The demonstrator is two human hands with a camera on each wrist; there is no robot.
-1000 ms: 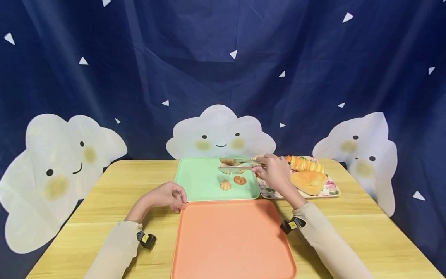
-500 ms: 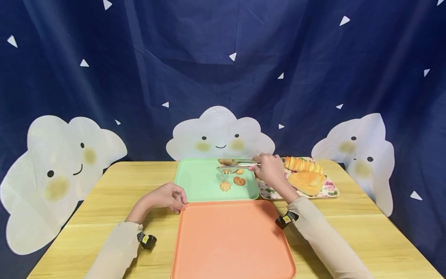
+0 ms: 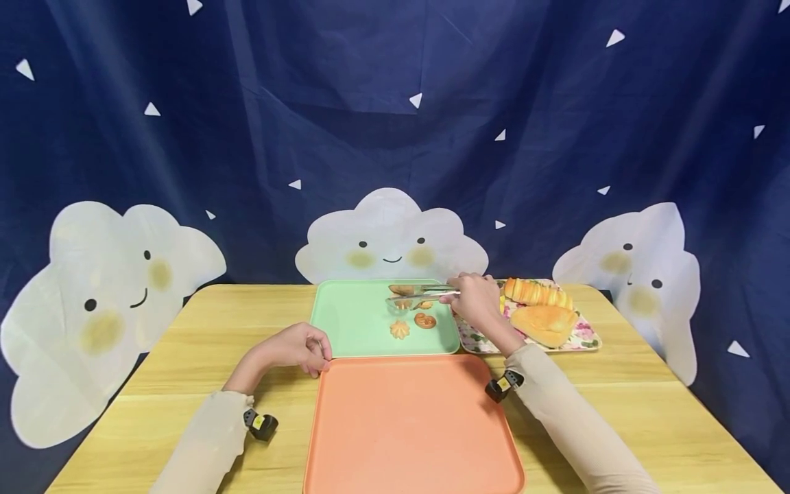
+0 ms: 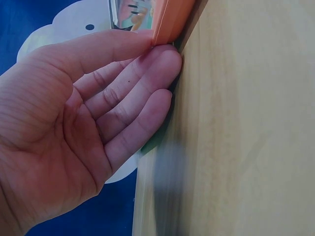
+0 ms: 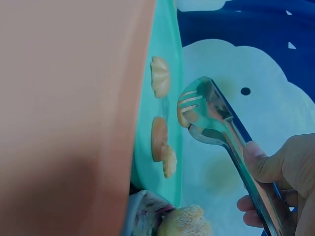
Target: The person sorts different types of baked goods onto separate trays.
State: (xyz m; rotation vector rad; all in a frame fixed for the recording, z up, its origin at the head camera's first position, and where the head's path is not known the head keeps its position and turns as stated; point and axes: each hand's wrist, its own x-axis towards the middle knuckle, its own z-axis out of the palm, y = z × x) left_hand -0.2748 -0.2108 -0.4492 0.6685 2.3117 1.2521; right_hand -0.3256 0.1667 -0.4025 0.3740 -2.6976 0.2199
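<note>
My right hand (image 3: 478,300) grips metal tongs (image 5: 236,147) by their arms, over the green tray (image 3: 345,315). In the right wrist view a brown cookie (image 5: 183,115) shows at the slotted head of the tongs, partly hidden by it. Close by on the green tray lie a star-shaped cookie (image 3: 400,330), a pretzel-shaped cookie (image 3: 424,320) and a small pale cookie (image 5: 169,161). My left hand (image 3: 296,348) pinches the far left corner of the orange tray (image 3: 413,425) between thumb and fingertips, its other fingers loosely bent.
A flowered tray (image 3: 589,336) stands right of the green one, bearing a ridged long bread (image 3: 537,293) and a smooth golden bun (image 3: 546,324). All trays rest on a wooden table (image 3: 654,425). A blue curtain (image 3: 345,103) with clouds hangs behind.
My right hand and forearm have shifted slightly left. The small pale cookie shows more clearly beside the tongs in the head view. My left hand stays at the tray corner.
</note>
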